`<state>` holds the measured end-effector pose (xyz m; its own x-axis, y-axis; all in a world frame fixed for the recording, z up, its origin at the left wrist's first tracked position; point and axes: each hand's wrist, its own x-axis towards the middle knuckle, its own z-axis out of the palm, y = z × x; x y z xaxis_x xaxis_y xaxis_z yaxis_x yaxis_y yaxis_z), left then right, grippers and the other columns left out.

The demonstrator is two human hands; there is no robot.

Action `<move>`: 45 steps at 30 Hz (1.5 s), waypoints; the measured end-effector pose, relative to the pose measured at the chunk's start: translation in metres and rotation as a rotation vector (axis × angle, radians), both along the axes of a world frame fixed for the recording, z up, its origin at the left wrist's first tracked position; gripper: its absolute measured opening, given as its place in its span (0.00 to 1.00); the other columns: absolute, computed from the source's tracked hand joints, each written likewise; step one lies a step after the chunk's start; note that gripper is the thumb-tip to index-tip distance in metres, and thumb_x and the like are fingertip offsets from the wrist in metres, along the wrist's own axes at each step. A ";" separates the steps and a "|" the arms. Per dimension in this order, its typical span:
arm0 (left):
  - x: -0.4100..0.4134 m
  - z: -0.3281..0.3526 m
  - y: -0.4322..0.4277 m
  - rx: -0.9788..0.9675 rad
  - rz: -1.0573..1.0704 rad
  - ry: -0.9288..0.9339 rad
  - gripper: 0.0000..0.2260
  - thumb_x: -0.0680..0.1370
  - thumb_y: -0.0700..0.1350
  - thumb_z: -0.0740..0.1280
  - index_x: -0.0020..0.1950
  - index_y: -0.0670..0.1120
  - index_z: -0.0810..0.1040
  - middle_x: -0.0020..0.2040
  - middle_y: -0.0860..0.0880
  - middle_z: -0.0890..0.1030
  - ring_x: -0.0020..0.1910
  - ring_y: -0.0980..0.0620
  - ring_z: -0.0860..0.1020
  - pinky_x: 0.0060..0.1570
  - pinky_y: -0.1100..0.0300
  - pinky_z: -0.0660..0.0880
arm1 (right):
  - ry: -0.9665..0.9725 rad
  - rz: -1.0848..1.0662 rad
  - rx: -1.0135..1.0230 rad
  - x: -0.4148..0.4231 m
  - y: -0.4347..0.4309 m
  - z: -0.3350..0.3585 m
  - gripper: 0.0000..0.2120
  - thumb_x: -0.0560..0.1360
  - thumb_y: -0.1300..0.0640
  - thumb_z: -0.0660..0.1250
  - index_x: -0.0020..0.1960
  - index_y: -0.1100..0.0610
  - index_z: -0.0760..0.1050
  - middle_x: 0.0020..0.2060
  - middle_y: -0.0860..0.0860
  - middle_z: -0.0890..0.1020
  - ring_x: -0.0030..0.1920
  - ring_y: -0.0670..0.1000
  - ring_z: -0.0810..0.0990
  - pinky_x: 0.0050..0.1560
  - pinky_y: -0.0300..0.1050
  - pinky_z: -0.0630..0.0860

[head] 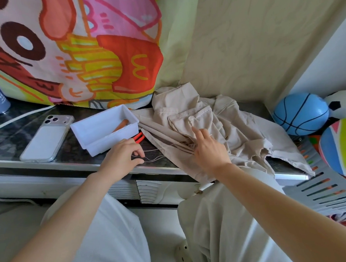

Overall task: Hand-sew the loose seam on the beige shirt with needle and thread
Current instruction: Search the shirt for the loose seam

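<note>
Bench: dark marbled bench (2,143) before a printed blanket; phone (46,137) and white tray (100,144) at left.
Left hand (121,155): pinches the thread (151,150) just beside the tray.
Thread: long axis runs rightward, passing under the right hand (209,149).
Right hand: rests on the cloth with index finger straight; whether it holds a needle cannot be told.
Beige shirt (238,131): crumpled right of centre on the bench, nearer the right hand.

You face a dark marbled counter (2,144) edged in metal. Behind it hangs a cartoon-print cloth (73,46), a beige curtain (253,36) beside it, and a daylit white wall (328,58) to your right.
</note>
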<state>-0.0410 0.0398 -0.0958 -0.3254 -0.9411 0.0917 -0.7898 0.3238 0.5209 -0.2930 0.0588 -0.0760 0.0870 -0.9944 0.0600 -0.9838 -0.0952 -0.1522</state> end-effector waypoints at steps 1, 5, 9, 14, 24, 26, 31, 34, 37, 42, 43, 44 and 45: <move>0.000 0.000 0.000 -0.001 -0.002 -0.001 0.10 0.69 0.41 0.76 0.38 0.53 0.77 0.40 0.56 0.75 0.42 0.60 0.72 0.41 0.64 0.68 | 0.019 -0.012 0.034 -0.001 -0.002 -0.001 0.29 0.77 0.65 0.54 0.76 0.54 0.52 0.64 0.51 0.68 0.54 0.57 0.76 0.38 0.45 0.68; -0.001 -0.001 -0.001 -0.012 0.011 -0.005 0.09 0.69 0.41 0.76 0.37 0.53 0.78 0.39 0.56 0.75 0.41 0.61 0.71 0.38 0.69 0.66 | 0.039 -0.045 0.117 -0.003 -0.008 -0.005 0.17 0.78 0.67 0.54 0.65 0.58 0.69 0.57 0.53 0.74 0.53 0.57 0.77 0.42 0.46 0.68; -0.002 -0.001 0.001 -0.037 0.026 0.001 0.07 0.69 0.41 0.76 0.37 0.51 0.79 0.38 0.54 0.76 0.40 0.57 0.72 0.39 0.61 0.70 | -0.014 -0.057 0.118 -0.006 -0.013 -0.001 0.20 0.76 0.70 0.55 0.66 0.58 0.68 0.61 0.54 0.71 0.53 0.58 0.77 0.41 0.47 0.69; -0.003 0.001 0.002 -0.040 0.052 -0.036 0.05 0.71 0.42 0.74 0.40 0.51 0.80 0.40 0.54 0.75 0.43 0.56 0.73 0.40 0.61 0.69 | 0.047 -0.012 0.046 -0.012 -0.019 0.007 0.31 0.73 0.73 0.56 0.73 0.55 0.59 0.66 0.53 0.65 0.61 0.57 0.73 0.47 0.51 0.77; -0.009 0.009 0.011 -0.038 0.132 -0.347 0.16 0.76 0.44 0.64 0.64 0.46 0.69 0.60 0.47 0.69 0.61 0.48 0.66 0.53 0.58 0.68 | 0.010 -0.059 0.164 -0.025 -0.020 -0.007 0.15 0.73 0.71 0.58 0.55 0.60 0.74 0.52 0.54 0.75 0.52 0.57 0.77 0.46 0.46 0.72; -0.009 0.010 0.011 -0.021 0.169 -0.365 0.17 0.75 0.41 0.65 0.63 0.44 0.68 0.59 0.46 0.69 0.59 0.47 0.67 0.54 0.57 0.68 | -0.063 -0.091 0.131 -0.028 -0.018 -0.006 0.17 0.73 0.72 0.58 0.58 0.59 0.74 0.54 0.54 0.75 0.53 0.57 0.76 0.52 0.47 0.73; -0.011 0.007 0.014 -0.018 0.228 -0.420 0.14 0.76 0.37 0.63 0.61 0.42 0.68 0.57 0.44 0.72 0.57 0.46 0.68 0.54 0.56 0.69 | -0.218 -0.123 -0.020 -0.027 -0.021 -0.004 0.16 0.75 0.72 0.58 0.60 0.61 0.71 0.57 0.55 0.75 0.53 0.56 0.75 0.51 0.51 0.75; -0.012 0.007 0.014 -0.032 0.224 -0.390 0.11 0.78 0.37 0.63 0.61 0.42 0.69 0.56 0.44 0.74 0.56 0.46 0.69 0.51 0.57 0.69 | -0.293 -0.112 -0.057 -0.028 -0.022 -0.002 0.11 0.78 0.68 0.58 0.58 0.62 0.72 0.54 0.56 0.77 0.53 0.56 0.76 0.50 0.52 0.76; -0.018 0.012 0.010 -0.046 0.207 -0.254 0.10 0.79 0.40 0.64 0.59 0.41 0.71 0.55 0.43 0.75 0.55 0.46 0.70 0.49 0.57 0.68 | -0.366 -0.076 -0.096 -0.029 -0.020 0.000 0.08 0.79 0.65 0.58 0.53 0.62 0.74 0.50 0.56 0.78 0.48 0.56 0.76 0.48 0.53 0.76; -0.038 0.018 0.002 -0.175 0.148 -0.111 0.09 0.77 0.38 0.66 0.56 0.40 0.73 0.53 0.43 0.75 0.54 0.45 0.73 0.44 0.55 0.70 | -0.465 -0.084 -0.149 -0.030 -0.015 0.005 0.06 0.78 0.64 0.59 0.49 0.61 0.74 0.42 0.52 0.76 0.44 0.55 0.76 0.45 0.52 0.76; -0.043 0.020 0.000 -0.190 0.136 -0.089 0.09 0.77 0.37 0.66 0.56 0.40 0.73 0.54 0.43 0.74 0.54 0.45 0.73 0.45 0.55 0.71 | -0.476 -0.082 -0.165 -0.031 -0.014 0.006 0.06 0.78 0.64 0.59 0.49 0.61 0.75 0.41 0.52 0.76 0.44 0.55 0.77 0.45 0.52 0.76; -0.048 0.021 -0.001 -0.198 0.126 -0.081 0.10 0.77 0.36 0.66 0.57 0.41 0.73 0.55 0.43 0.73 0.55 0.45 0.72 0.48 0.55 0.71 | -0.484 -0.075 -0.177 -0.032 -0.013 0.007 0.06 0.78 0.64 0.59 0.49 0.61 0.75 0.41 0.51 0.76 0.44 0.55 0.77 0.45 0.52 0.76; -0.054 0.021 -0.001 -0.194 0.116 -0.090 0.13 0.76 0.34 0.66 0.59 0.41 0.72 0.57 0.43 0.71 0.57 0.45 0.70 0.51 0.55 0.70 | -0.489 -0.063 -0.182 -0.032 -0.011 0.008 0.06 0.78 0.64 0.60 0.48 0.61 0.76 0.40 0.51 0.77 0.44 0.55 0.77 0.44 0.52 0.76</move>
<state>-0.0949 0.0386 -0.0744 -0.2310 -0.9404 0.2497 -0.8680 0.3151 0.3838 -0.3254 0.0480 -0.0685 -0.0540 -0.9664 0.2513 -0.8065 -0.1062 -0.5816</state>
